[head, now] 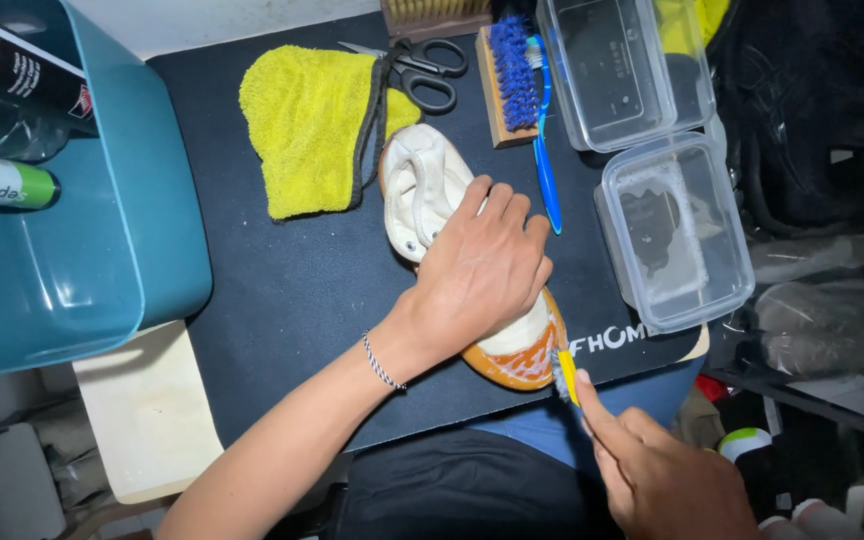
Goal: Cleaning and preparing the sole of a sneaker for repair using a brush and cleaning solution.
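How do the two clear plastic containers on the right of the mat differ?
The upper container lies further from the person and looks clean inside; the lower container sits nearer the shoe and holds whitish foam or residue on its floor. The upper one is partly cut off by the picture's top edge; the lower one shows whole. Both are clear, rectangular, round-cornered and lidless.
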